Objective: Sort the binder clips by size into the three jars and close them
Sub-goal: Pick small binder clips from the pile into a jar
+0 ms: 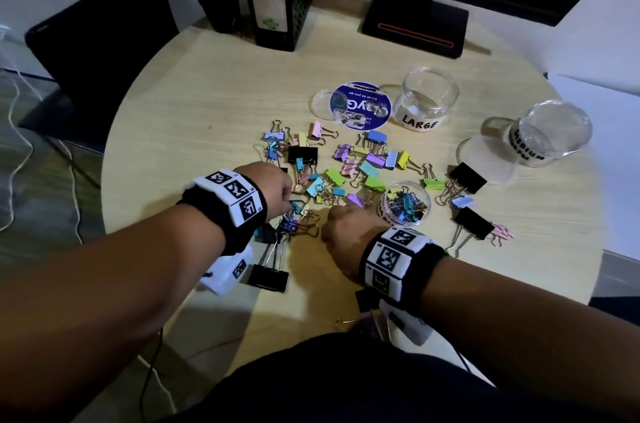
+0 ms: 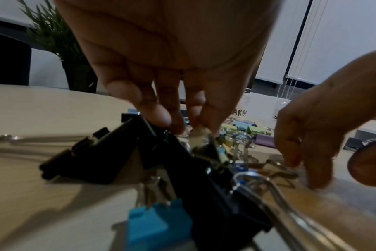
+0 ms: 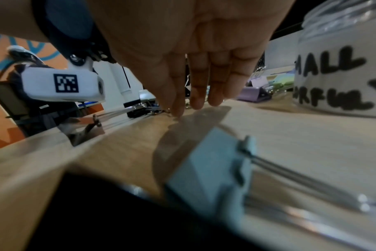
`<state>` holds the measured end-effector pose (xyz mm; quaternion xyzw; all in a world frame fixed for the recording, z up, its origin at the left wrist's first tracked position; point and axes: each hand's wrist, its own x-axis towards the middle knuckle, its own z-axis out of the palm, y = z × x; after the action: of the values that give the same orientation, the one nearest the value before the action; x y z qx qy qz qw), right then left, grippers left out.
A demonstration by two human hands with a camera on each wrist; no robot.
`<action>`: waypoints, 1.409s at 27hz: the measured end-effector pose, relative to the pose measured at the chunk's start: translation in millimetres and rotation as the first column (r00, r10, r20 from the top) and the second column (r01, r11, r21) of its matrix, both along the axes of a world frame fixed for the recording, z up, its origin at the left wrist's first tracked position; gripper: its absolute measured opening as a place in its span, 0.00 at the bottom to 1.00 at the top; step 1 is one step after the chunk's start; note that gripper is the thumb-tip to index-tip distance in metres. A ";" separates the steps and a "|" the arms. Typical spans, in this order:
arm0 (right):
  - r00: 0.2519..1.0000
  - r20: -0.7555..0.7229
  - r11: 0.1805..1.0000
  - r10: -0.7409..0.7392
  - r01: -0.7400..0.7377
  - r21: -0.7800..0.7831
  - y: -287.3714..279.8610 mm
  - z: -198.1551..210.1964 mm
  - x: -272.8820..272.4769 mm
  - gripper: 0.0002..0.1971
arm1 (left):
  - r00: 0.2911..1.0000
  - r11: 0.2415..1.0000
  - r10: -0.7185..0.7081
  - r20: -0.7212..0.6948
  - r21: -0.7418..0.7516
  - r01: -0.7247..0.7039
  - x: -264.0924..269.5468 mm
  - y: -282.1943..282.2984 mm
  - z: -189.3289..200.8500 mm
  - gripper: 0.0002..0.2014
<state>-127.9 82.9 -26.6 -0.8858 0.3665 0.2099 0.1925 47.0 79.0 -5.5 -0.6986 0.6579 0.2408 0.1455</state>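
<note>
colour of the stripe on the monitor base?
Orange-red, a thin outlined bar along the black monitor base. Shows best in the head view.

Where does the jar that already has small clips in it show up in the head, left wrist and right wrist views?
Head: the small-clips jar stands right of centre, just beyond the right hand, part filled with clips.
Left wrist: not in the picture, as far as I can tell; the right hand fills that side.
Right wrist: at the upper right edge, its label reading "MALL".
Shared landmark: the pale wooden table.
</note>
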 end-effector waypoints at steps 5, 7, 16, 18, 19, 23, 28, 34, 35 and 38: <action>0.996 0.081 0.999 -0.042 0.042 0.004 -1.2 4.9 1.9 0.21 | 0.999 0.999 0.040 -0.031 0.018 -0.039 2.1 1.2 1.1 0.11; 0.996 0.084 1.000 0.006 -0.005 -0.009 -2.0 8.2 3.6 0.27 | 1.000 0.997 0.012 -0.004 0.080 -0.011 0.5 0.6 3.1 0.15; 0.989 -0.143 0.999 0.034 -0.034 0.004 -8.6 13.2 -0.1 0.23 | 1.000 0.999 -0.008 -0.007 0.047 0.008 -1.7 2.5 2.1 0.06; 0.982 -0.189 1.000 0.013 -0.014 -0.004 -10.0 15.0 -6.3 0.18 | 1.000 1.000 0.011 -0.021 0.013 -0.010 -2.2 3.6 0.3 0.06; 0.979 -0.203 1.000 0.001 -0.002 -0.005 -11.5 16.1 -8.9 0.15 | 0.999 1.000 0.022 -0.036 -0.006 -0.023 -3.3 3.8 -0.3 0.06; 0.985 -0.130 0.992 -0.111 0.118 0.050 -12.1 14.9 -17.0 0.10 | 0.979 0.992 0.081 -0.189 -0.080 -0.097 -10.7 2.8 0.2 0.04; 0.988 -0.085 0.991 -0.129 0.132 0.026 -4.4 3.8 -24.1 0.13 | 0.919 0.966 0.141 -0.369 -0.152 -0.209 -17.9 -3.9 8.7 0.08; 0.991 -0.123 0.999 -0.047 0.049 0.013 -8.9 0.5 -26.4 0.11 | 0.916 0.916 0.209 -0.343 -0.259 -0.306 -12.4 -17.1 9.8 0.03; 0.993 -0.114 0.999 -0.045 0.046 0.004 -9.2 -0.8 -26.9 0.09 | 0.921 0.910 0.232 -0.313 -0.266 -0.319 -8.5 -17.9 7.6 0.03; 0.995 -0.085 0.999 -0.047 0.046 -0.010 -9.9 -3.7 -28.8 0.09 | 0.926 0.903 0.286 -0.246 -0.255 -0.346 0.9 -16.4 0.1 0.06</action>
<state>-156.7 73.1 -30.3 -0.8681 0.3956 0.2412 0.1778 47.9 62.6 -5.4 -0.7819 0.5750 0.2308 -0.0686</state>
